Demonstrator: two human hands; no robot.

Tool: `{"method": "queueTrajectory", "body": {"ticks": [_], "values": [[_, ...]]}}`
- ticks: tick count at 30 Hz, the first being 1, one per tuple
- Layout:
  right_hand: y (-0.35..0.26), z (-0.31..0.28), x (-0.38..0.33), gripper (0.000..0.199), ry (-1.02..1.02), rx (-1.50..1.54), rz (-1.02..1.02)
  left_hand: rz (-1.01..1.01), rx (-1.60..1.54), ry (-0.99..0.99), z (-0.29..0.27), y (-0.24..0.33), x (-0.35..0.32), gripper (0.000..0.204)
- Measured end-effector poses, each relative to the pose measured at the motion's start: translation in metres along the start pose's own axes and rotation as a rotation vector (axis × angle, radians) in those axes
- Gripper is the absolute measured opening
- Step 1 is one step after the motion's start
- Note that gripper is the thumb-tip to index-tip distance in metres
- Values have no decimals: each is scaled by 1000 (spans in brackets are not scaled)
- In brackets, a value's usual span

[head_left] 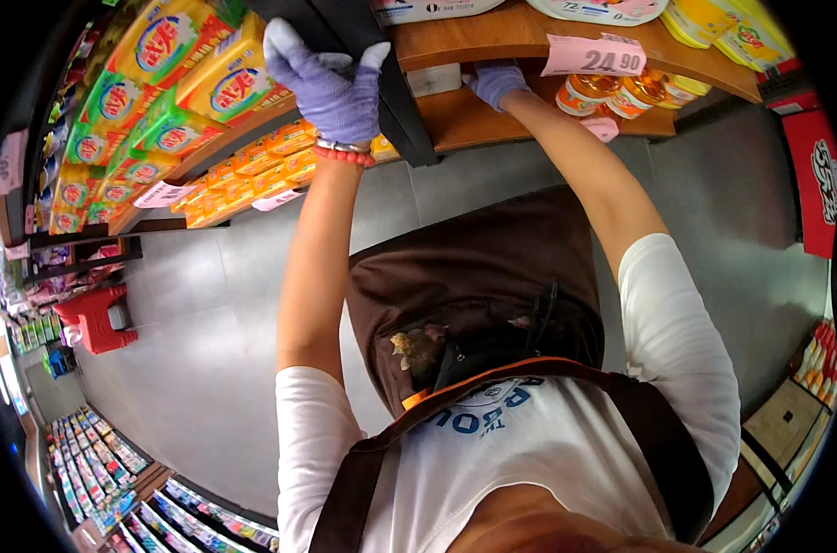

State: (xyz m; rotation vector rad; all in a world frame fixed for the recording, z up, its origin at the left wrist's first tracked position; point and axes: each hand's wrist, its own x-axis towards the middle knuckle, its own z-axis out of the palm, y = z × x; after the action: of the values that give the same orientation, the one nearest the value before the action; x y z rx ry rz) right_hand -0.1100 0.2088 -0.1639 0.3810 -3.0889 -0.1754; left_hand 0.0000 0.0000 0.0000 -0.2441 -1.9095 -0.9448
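Observation:
My left hand (335, 97), in a purple knitted glove with white fingertips, is raised against the black shelf upright (402, 101). Its thumb and fingers are spread apart, and I see nothing held between them. My right hand (499, 83), gloved the same way, reaches in under the upper wooden shelf (492, 37), above the lower wooden shelf (464, 124). A whitish box (434, 80) sits just left of it. The right fingers are mostly in shadow, so their grip is hidden. Bottles of orange liquid (589, 92) stand to the right of that hand.
Orange and green packs (156, 46) fill the shelves at left, with yellow-orange bars (252, 170) below. A pink price card (595, 55) hangs from the upper shelf edge. A red plastic stool (96, 318) stands on the grey tiled floor (197, 369). A red panel (813, 180) is at right.

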Motion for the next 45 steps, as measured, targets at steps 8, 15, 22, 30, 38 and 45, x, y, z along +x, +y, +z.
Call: {"method": "queueTrajectory", "body": {"ticks": [8, 15, 22, 30, 38, 45], "values": [[-8, 23, 65, 64, 115, 173, 45, 94, 153, 36, 7, 15, -13, 103], [21, 32, 76, 62, 234, 200, 61, 229, 307, 21, 6, 2, -12, 103], [73, 43, 64, 60, 289, 192, 48, 13, 66, 29, 8, 9, -14, 102], [100, 47, 41, 57, 300, 172, 52, 82, 221, 14, 7, 6, -14, 102], [137, 49, 18, 55, 301, 137, 69, 124, 254, -1, 2, 10, -12, 99], [120, 58, 12, 53, 320, 98, 21, 65, 325, 17, 11, 23, -19, 90]]}}
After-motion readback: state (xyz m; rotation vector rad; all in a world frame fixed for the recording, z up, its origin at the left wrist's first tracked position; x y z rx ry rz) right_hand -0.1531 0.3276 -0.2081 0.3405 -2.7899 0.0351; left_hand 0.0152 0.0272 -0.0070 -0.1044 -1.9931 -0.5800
